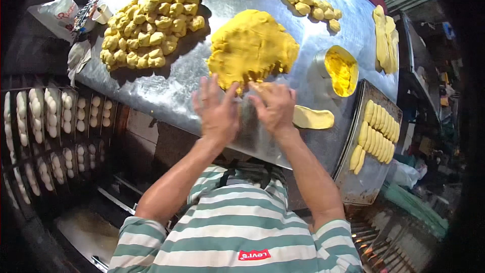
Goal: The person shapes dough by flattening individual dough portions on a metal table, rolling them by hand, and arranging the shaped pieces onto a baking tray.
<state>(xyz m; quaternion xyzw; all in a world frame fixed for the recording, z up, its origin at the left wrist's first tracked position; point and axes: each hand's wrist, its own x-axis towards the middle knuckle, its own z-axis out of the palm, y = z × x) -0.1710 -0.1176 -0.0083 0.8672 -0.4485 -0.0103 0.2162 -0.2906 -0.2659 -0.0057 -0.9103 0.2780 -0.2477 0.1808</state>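
A large mound of yellow dough-like paste [252,43] lies on the metal table, its near edge torn and crumbly. My left hand [218,114] is at that near edge with its fingers spread, the fingertips touching or just beside the paste. Close by on the right, my right hand [275,105] has its fingers curled together at the torn edge; whatever is in them is hidden. A flattened oval strip of pale dough [313,118] rests on the table right of my right hand. Beyond it stands a metal tin [319,60] with bright yellow, greasy-looking paste [340,73] inside.
A big pile of yellow dough lumps [151,28] sits at the left, a smaller heap of pale lumps [310,2] far right. Long dough strips [385,40] lie at the right edge. A tray [366,187] carries rolled dough pieces; a rack [60,146] with white dough balls stands left.
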